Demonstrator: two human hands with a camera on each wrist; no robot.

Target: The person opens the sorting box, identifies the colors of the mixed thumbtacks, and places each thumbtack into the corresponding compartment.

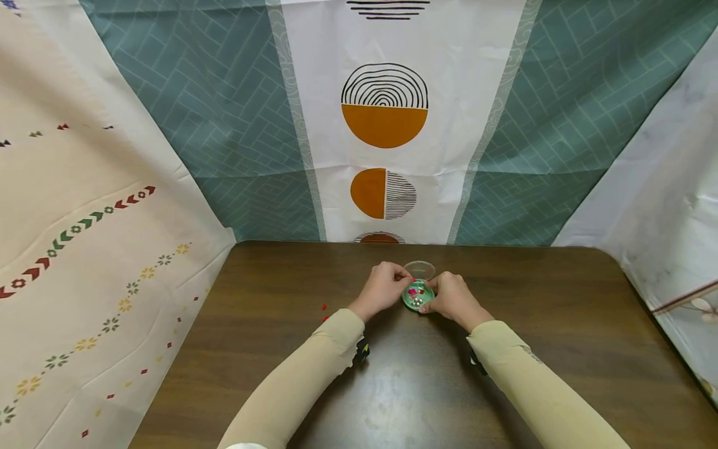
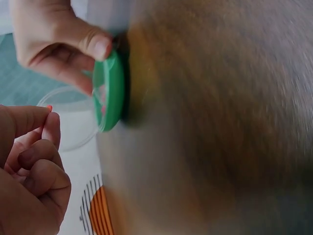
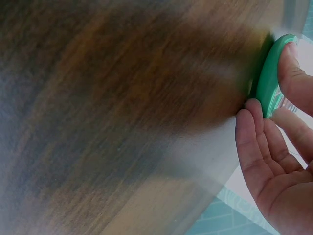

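Note:
A small round green case (image 1: pixel 411 304) with a raised clear lid (image 1: pixel 419 269) is on the far part of the table. Inside it lie small pink, red and silvery pieces. My right hand (image 1: pixel 455 300) holds the case at its right rim, thumb and fingers on either side, as the right wrist view shows on the green edge (image 3: pixel 270 78). My left hand (image 1: pixel 383 288) is at the case's left side. Between its thumb and forefinger it pinches a tiny red piece (image 2: pixel 49 107), too small to make out its kind.
Small red pieces (image 1: pixel 324 307) lie on the brown wooden table (image 1: pixel 269 349), left of my left forearm. A patterned cloth (image 1: pixel 387 206) hangs behind the table's far edge. Light cloths hang at both sides.

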